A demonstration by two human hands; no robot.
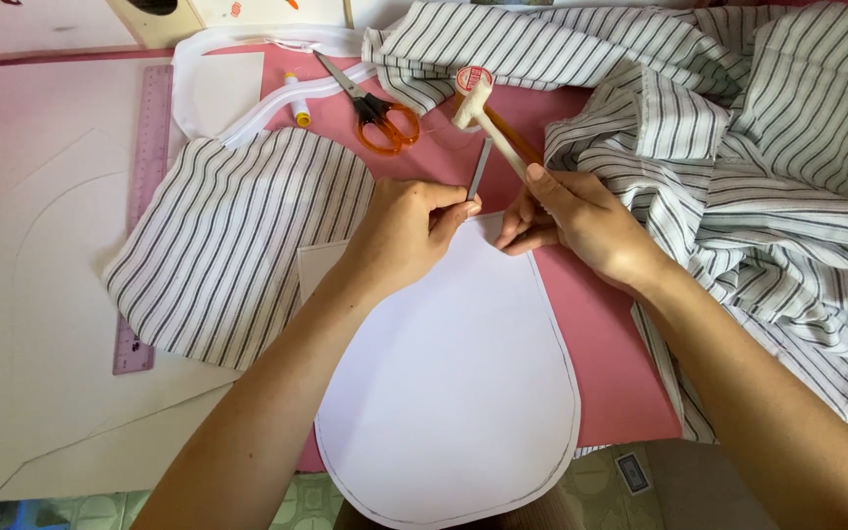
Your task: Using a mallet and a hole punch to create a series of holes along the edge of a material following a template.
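A white paper pattern [449, 383] with a rounded bottom is laid flat on the pink mat [601, 334] at the near edge of the table [12, 177], its top edge held down so that it cannot slide. The left hand [409, 231] is closed in a pinch on a thin grey strip [480, 169], kept upright just above the pattern's top edge; what the strip is cannot be told. The right hand [576, 221] is curled, its fingers pressed on the pattern's top right corner while a white mallet [483, 113] is gripped by its handle, head pointing toward the far edge.

One striped cut piece [233, 245] is spread flat to the left of the pattern, apparently matching its shape. A large heap of striped cloth [738, 147] is bunched along the right and far edges, pushed clear of the working space. Near the far edge, within reach, lie one pair of orange-handled scissors [375, 108] and one white marker with a yellow cap [296, 98], both beside a white curved strip [247, 59]. One pink ruler [144, 216] is laid along the left side, lengthwise from far to near.

Counted: two hands, one pattern, one mallet, one grey strip, one ruler, one pair of scissors, one marker.
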